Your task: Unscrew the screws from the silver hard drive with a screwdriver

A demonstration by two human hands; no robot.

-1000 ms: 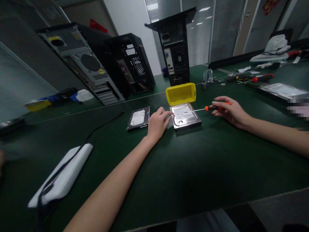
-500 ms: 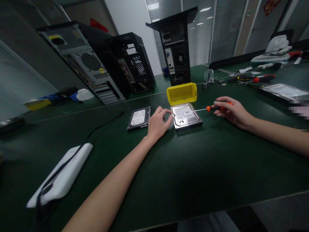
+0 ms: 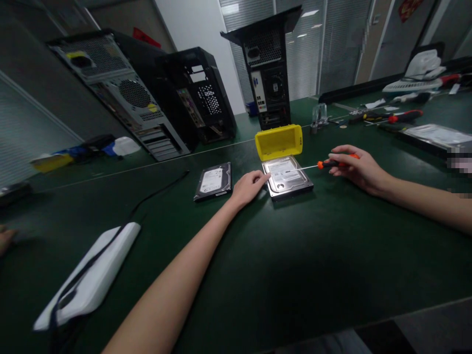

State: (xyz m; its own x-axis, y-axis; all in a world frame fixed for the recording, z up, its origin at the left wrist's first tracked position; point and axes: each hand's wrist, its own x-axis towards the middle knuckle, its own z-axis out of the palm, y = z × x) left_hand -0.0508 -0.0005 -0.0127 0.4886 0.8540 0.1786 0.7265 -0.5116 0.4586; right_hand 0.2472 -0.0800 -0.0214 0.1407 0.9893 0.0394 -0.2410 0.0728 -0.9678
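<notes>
A silver hard drive [image 3: 288, 184] lies flat with its label up. My left hand [image 3: 251, 187] is at its left edge, fingers curled beside it and one finger over the top edge; the other fingertips are partly hidden. My right hand [image 3: 361, 169] is closed around the orange-and-black handle of a screwdriver [image 3: 329, 164], held nearly level. Its thin shaft points left, with the tip over the drive's label; I cannot tell whether it touches. Just behind the drive stands a yellow open box [image 3: 279, 142]. A second hard drive [image 3: 213, 181] rests left of my left hand.
Computer cases [image 3: 129, 93] stand at the back left, another case [image 3: 267, 78] behind the yellow box. A white power strip [image 3: 99, 275] with a black cable lies front left. Pliers [image 3: 405, 116] and another drive [image 3: 435, 135] sit at right. Another person's hand [image 3: 5, 238] shows at far left.
My left hand has flattened from a raised pinch, and a finger now reaches over the drive's edge. The drive looks slightly turned. My right hand keeps hold of the screwdriver. Another person's hand shows more at left.
</notes>
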